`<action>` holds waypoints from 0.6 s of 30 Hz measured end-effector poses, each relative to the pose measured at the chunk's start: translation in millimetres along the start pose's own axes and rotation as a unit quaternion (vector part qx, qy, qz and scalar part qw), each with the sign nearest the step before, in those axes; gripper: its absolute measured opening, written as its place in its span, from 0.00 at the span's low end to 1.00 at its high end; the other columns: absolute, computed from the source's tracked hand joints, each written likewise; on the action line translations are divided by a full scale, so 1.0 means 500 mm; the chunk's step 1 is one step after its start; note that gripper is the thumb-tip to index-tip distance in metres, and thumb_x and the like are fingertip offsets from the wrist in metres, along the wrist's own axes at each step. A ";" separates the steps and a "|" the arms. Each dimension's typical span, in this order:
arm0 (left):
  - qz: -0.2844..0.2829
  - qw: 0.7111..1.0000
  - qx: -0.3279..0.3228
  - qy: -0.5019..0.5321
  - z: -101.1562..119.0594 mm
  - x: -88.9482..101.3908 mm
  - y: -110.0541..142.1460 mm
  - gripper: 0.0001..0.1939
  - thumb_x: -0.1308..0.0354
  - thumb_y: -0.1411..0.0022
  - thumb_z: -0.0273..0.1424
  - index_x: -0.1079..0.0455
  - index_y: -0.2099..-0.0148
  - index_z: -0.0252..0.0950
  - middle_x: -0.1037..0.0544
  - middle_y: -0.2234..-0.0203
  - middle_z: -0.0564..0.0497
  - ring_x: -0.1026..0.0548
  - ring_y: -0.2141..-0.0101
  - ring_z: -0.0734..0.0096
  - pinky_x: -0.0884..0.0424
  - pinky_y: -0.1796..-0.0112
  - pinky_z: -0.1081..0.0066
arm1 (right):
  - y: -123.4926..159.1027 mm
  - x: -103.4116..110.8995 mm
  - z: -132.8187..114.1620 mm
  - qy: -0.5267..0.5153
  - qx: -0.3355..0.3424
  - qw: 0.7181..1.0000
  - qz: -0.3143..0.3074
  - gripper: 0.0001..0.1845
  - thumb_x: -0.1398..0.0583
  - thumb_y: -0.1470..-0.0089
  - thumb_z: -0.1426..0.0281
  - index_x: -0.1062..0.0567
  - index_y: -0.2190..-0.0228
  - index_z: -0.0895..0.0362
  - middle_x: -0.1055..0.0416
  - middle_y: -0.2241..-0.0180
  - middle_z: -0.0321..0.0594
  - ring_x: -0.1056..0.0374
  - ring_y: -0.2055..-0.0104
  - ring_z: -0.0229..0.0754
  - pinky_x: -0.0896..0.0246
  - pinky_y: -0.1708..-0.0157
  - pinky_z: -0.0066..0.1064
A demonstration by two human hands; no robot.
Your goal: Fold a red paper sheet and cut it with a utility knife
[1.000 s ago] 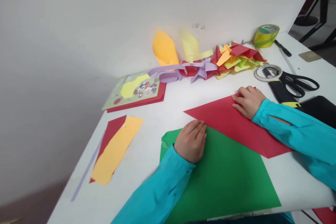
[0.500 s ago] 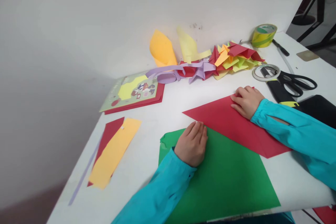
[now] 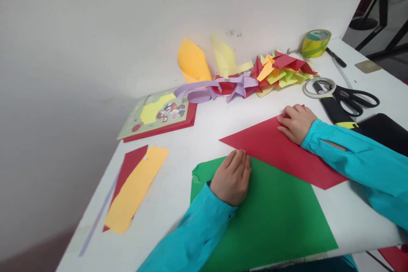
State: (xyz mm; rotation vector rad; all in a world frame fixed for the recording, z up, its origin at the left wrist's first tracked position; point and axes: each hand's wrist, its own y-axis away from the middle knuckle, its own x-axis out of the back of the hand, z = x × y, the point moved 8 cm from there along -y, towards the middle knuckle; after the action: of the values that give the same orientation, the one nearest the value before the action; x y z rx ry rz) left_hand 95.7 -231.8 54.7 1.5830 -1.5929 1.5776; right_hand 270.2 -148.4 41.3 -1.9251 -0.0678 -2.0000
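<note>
While my left hand [image 3: 231, 180], bunched, presses green paper [image 3: 280, 216], curled right hand [image 3: 297, 124] steadies red paper [image 3: 283, 155]; pinch unclear, shifting needs care.

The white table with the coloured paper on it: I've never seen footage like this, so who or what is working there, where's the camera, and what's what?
There is no machine here, just a person's two bare hands in turquoise sleeves. One camera, worn on the head, looks forward and down. The left hand rests at the far edge of a green sheet. The right hand lies on a red sheet. Neither sheet is lifted off the white table; whether the fingers pinch the paper is hard to tell. Behind them sit folded paper shapes and a yellow-green tape roll. A booklet and an orange strip are at the left.
</note>
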 end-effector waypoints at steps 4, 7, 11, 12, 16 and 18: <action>0.009 1.000 0.018 -0.002 -0.006 0.006 -0.001 0.13 0.50 0.39 0.21 0.30 0.54 0.23 0.22 0.62 0.35 0.26 0.56 0.54 0.27 0.55 0.52 | 0.000 0.001 0.001 -0.005 0.003 1.000 -0.003 0.19 0.49 0.41 0.60 0.25 0.59 0.56 0.34 0.58 0.48 0.45 0.60 0.49 0.56 0.65 0.37; 0.006 0.999 0.053 -0.009 -0.024 0.003 0.003 0.13 0.49 0.39 0.22 0.30 0.54 0.26 0.22 0.60 0.38 0.26 0.56 0.54 0.29 0.54 0.49 | 0.001 0.002 0.001 -0.008 0.008 1.000 -0.009 0.21 0.49 0.42 0.57 0.25 0.58 0.57 0.34 0.58 0.48 0.45 0.59 0.49 0.56 0.65 0.37; -0.003 0.998 0.064 -0.026 -0.041 -0.002 0.007 0.12 0.49 0.38 0.23 0.30 0.54 0.27 0.22 0.60 0.39 0.25 0.56 0.55 0.28 0.55 0.51 | 0.002 0.007 -0.003 -0.009 0.012 1.000 -0.016 0.26 0.49 0.43 0.52 0.26 0.57 0.58 0.34 0.57 0.49 0.45 0.60 0.49 0.57 0.65 0.36; -0.004 0.998 0.062 -0.027 -0.042 -0.003 0.007 0.12 0.49 0.38 0.23 0.30 0.54 0.27 0.22 0.59 0.39 0.25 0.56 0.55 0.28 0.55 0.52 | 0.002 0.008 -0.003 -0.007 0.010 1.000 -0.017 0.26 0.49 0.44 0.52 0.26 0.57 0.58 0.34 0.57 0.49 0.45 0.59 0.49 0.56 0.65 0.36; -0.001 0.999 0.049 -0.019 -0.030 0.003 0.006 0.11 0.49 0.39 0.23 0.30 0.56 0.25 0.22 0.59 0.37 0.25 0.56 0.55 0.27 0.55 0.53 | 0.000 0.010 -0.004 -0.001 0.002 1.000 -0.022 0.26 0.48 0.44 0.51 0.26 0.57 0.58 0.34 0.57 0.48 0.44 0.59 0.49 0.56 0.64 0.36; 0.005 0.999 0.047 -0.005 -0.018 0.008 0.003 0.11 0.50 0.39 0.22 0.30 0.56 0.25 0.22 0.60 0.37 0.25 0.56 0.55 0.27 0.56 0.53 | 0.000 0.009 -0.004 -0.001 0.000 1.000 -0.023 0.26 0.48 0.44 0.51 0.26 0.57 0.58 0.34 0.57 0.48 0.44 0.59 0.49 0.56 0.64 0.36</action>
State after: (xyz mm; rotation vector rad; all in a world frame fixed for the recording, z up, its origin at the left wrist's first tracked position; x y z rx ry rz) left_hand 89.3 -226.3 60.2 1.6355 -1.5550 1.6760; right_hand 268.1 -149.9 45.7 -1.9415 -0.1135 -2.0281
